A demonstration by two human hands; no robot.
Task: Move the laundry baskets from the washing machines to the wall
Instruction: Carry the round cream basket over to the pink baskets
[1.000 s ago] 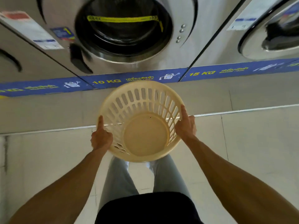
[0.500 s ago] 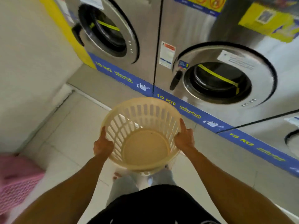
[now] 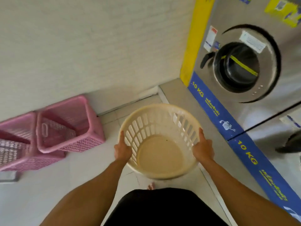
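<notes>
A round cream laundry basket (image 3: 160, 154) with slotted sides hangs above the floor in front of me, empty. My left hand (image 3: 122, 150) grips its left rim and my right hand (image 3: 202, 149) grips its right rim, thumbs lying along the edge. Two pink square baskets (image 3: 71, 124) (image 3: 14, 141) stand side by side on the floor against the pale wall (image 3: 89, 46) at the left. A steel washing machine (image 3: 244, 66) with a round door is at the upper right.
A blue 10 KG strip (image 3: 216, 111) runs along the raised step under the machines on the right. A second machine (image 3: 280, 134) shows at the right edge. Pale floor tiles (image 3: 40, 185) lie between me and the pink baskets.
The view has swung left with the cream basket still held in both hands. The machines have slid to the right, and the wall and both pink baskets have come into sight.
</notes>
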